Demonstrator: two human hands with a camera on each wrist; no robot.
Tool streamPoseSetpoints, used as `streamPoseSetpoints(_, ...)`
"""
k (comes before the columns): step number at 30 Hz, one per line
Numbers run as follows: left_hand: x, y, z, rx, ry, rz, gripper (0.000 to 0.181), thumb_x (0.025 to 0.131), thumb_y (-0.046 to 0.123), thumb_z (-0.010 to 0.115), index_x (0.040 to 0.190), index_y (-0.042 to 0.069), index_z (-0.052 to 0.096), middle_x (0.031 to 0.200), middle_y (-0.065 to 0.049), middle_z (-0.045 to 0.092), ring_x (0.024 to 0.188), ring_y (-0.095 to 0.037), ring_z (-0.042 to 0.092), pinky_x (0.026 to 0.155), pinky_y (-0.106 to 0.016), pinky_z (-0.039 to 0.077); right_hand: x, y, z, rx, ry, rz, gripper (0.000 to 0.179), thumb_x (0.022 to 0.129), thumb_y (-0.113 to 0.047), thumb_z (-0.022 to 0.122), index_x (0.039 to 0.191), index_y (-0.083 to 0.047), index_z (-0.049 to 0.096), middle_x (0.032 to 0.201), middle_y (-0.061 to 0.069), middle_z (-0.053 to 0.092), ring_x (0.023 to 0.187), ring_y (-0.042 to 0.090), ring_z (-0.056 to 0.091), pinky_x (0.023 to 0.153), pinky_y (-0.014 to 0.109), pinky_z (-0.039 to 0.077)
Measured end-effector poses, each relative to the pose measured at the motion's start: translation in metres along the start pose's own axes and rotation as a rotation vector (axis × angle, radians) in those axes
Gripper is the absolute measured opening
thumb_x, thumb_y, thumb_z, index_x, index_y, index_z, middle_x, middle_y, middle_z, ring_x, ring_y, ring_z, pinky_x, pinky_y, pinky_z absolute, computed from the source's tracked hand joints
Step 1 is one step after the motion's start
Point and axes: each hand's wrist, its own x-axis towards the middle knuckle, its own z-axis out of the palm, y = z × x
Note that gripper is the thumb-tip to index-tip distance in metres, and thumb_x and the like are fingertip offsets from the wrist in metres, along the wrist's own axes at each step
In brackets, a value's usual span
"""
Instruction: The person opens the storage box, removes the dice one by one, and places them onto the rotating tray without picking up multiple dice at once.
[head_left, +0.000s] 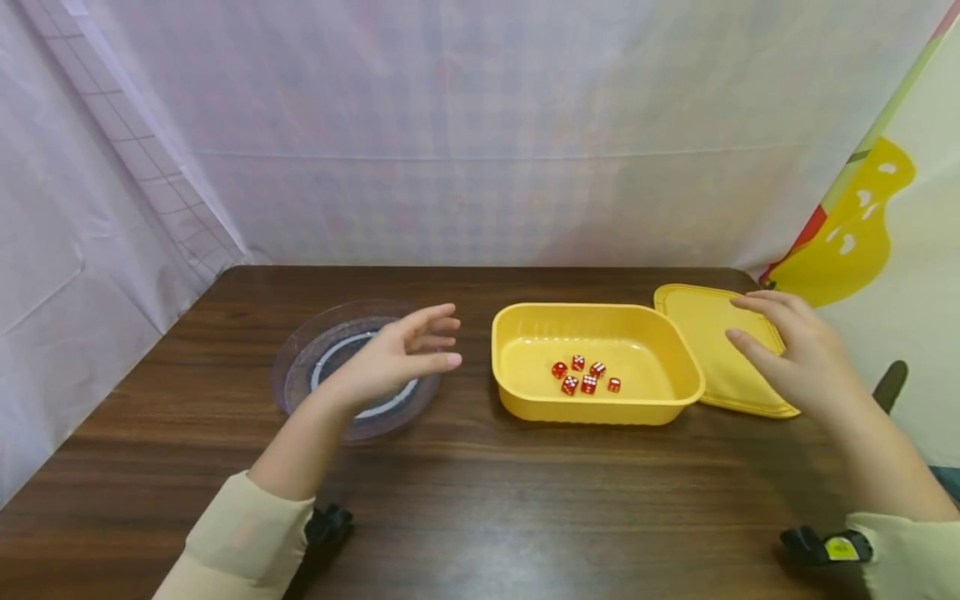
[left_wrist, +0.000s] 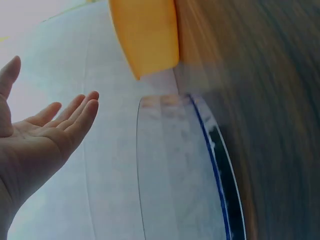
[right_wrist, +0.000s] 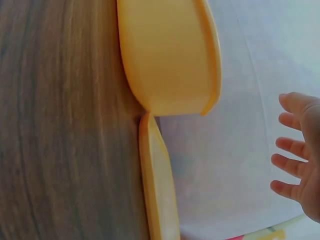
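Note:
A yellow plastic tub (head_left: 600, 410) stands on the wooden table with several red dice (head_left: 588, 383) lying on its floor. To its right lies the yellow lid (head_left: 705, 333), flat on the table and close against the tub. My left hand (head_left: 393, 354) hovers over a round clear plastic dish (head_left: 300, 400), which it partly covers in the head view; its fingers are relaxed and hold nothing. Above the lid, my right hand (head_left: 806, 358) is raised with spread, loosely bent fingers and nothing in them. In the right wrist view those fingers (right_wrist: 290, 167) are apart from the tub and lid.
The dark wooden table (head_left: 480, 500) ends at a pale curtain (head_left: 480, 150) along its back edge. More sheeting (head_left: 67, 250) hangs on the left. At the right, a yellow printed shape (head_left: 847, 242) shows on a white surface beside the table.

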Motion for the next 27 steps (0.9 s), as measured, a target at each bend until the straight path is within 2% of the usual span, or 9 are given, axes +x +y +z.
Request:
streamPoseSetpoints(5,-0.009,0.000,-0.010,-0.056,0.065,0.050,0.067,0.091,0.014,0.067,0.149,0.010,0.033,0.142,-0.009,0.044,0.126,-0.027,0.046,0.097,-0.044,0.042,0.001,-0.010,-0.003,0.005,-0.004,-0.013,0.042,0.095,-0.021,0.061,0.131,-0.001,0.053,0.138,0.025,0.039,0.122,0.052,0.032,0.099,0.069,0.018)
streamPoseSetpoints(12,-0.018,0.000,-0.028,-0.101,0.113,0.135,0.061,0.091,0.007,0.064,0.146,0.007,0.036,0.140,-0.010,0.046,0.125,-0.028,0.046,0.094,-0.044,0.044,0.005,-0.025,-0.004,0.002,-0.006,-0.011,0.041,0.094,-0.023,0.063,0.128,-0.002,0.055,0.139,0.023,0.039,0.122,0.049,0.032,0.097,0.069,0.022)
streamPoseSetpoints(16,-0.025,0.002,-0.044,-0.087,0.152,0.174,0.057,0.093,0.007,0.061,0.146,0.007,0.038,0.139,-0.011,0.048,0.125,-0.028,0.046,0.093,-0.037,0.045,0.010,-0.033,-0.004,-0.003,-0.030,-0.006,0.041,0.094,-0.026,0.062,0.128,-0.003,0.056,0.137,0.022,0.041,0.123,0.047,0.033,0.096,0.069,0.024)
streamPoseSetpoints(21,-0.035,0.001,-0.062,-0.066,0.222,0.176,0.056,0.095,0.010,0.060,0.146,0.008,0.038,0.138,-0.011,0.048,0.126,-0.030,0.045,0.094,-0.029,0.043,0.016,-0.044,-0.002,-0.020,-0.052,-0.011,0.042,0.094,-0.031,0.062,0.127,-0.005,0.056,0.134,0.021,0.045,0.122,0.045,0.036,0.094,0.068,0.027)
streamPoseSetpoints(25,-0.041,-0.003,-0.078,-0.031,0.310,0.184,0.056,0.094,0.006,0.060,0.146,0.004,0.037,0.134,-0.009,0.051,0.121,-0.028,0.050,0.092,-0.023,0.044,0.020,-0.053,0.000,-0.029,-0.055,-0.051,0.041,0.093,-0.029,0.064,0.125,-0.004,0.058,0.132,0.021,0.047,0.122,0.044,0.036,0.094,0.067,0.027)
streamPoseSetpoints(27,-0.044,-0.007,-0.088,-0.007,0.342,0.194,0.058,0.094,0.005,0.060,0.146,0.003,0.036,0.132,-0.005,0.052,0.119,-0.023,0.051,0.091,-0.020,0.044,0.023,-0.056,0.001,-0.028,-0.050,-0.082,0.038,0.093,-0.026,0.065,0.123,-0.004,0.059,0.131,0.020,0.048,0.122,0.043,0.035,0.095,0.066,0.027)
